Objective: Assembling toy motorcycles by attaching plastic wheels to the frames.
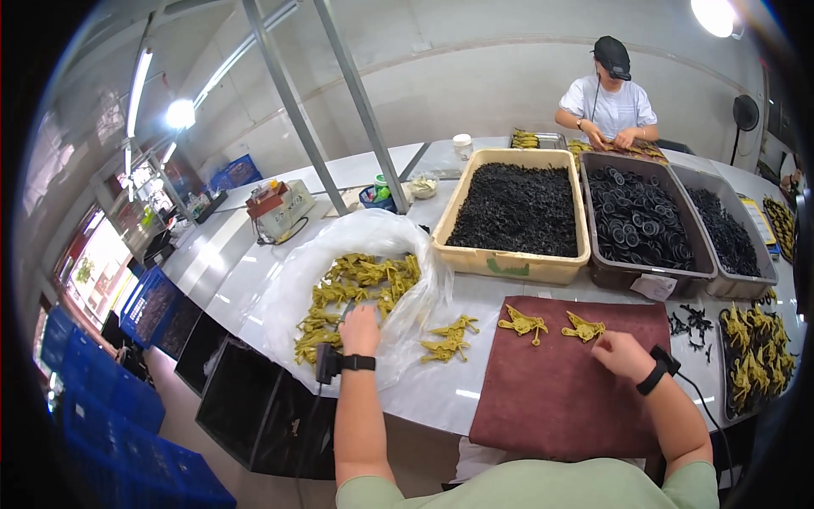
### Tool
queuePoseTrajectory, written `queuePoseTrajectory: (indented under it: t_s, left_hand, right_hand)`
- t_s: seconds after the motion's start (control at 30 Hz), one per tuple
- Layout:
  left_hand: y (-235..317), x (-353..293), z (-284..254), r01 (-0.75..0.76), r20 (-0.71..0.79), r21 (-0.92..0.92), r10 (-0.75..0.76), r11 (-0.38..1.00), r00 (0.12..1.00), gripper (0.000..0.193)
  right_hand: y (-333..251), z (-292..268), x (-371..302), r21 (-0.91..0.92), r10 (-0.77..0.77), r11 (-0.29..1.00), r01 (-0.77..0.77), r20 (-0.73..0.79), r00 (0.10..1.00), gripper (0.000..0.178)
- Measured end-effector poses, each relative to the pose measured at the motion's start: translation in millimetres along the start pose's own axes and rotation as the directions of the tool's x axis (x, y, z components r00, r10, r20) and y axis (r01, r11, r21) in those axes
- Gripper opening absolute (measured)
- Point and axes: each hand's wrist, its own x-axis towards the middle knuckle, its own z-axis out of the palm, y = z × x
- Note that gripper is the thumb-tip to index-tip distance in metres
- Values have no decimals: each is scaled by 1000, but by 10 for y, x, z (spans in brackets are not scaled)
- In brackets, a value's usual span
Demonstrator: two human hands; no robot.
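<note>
My left hand (360,331) reaches into an open clear plastic bag (284,284) at the heap of mustard-yellow, lever-shaped parts (339,284); its fingertips are hidden among them. My right hand (623,355) is over a maroon cloth (560,399) with its fingers curled in. Just beyond its fingertips lies a yellow part (583,327); I cannot tell whether they touch it or hold anything. Further left on the cloth is another yellow part (524,324). Between bag and cloth, a few loose yellow parts (449,339) rest on the table.
Behind the cloth stand a cream bin (511,261) of small black pieces, a dark bin (653,278) of black rings and a grey bin (750,287). At right are a tray (736,407) of yellow parts and loose black pieces (695,322). A co-worker (610,102) sits across the table.
</note>
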Motion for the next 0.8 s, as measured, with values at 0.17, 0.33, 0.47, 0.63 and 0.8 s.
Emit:
queuePoseTrajectory:
  t_s: [0.17,0.33,0.47,0.63,0.8]
  left_hand:
    - [-305,90,103,-221,373,269,110,938,921,32]
    - [-429,267,8,-335,357,109,278,936,892,29]
    - [32,183,-366,-168,-63,-570,161,804,985,32]
    - [1174,-493,-686,-298,-287,-951,588,-81,756,33]
    - [1738,-997,-1049,-227,-226,-967,807,-117,546,31]
  right_hand:
    - [-286,-5,-157,115,-36,993,32,34,999,21]
    - [-563,-119,-229,244,-29,970,12,65,997,19]
    - [-610,-76,-220,380,-79,923,55,48,996,17]
    - [-902,18,-204,758,-73,592,-273,388,919,39]
    - [-972,103,-331,736,-413,119,-666,647,641,42]
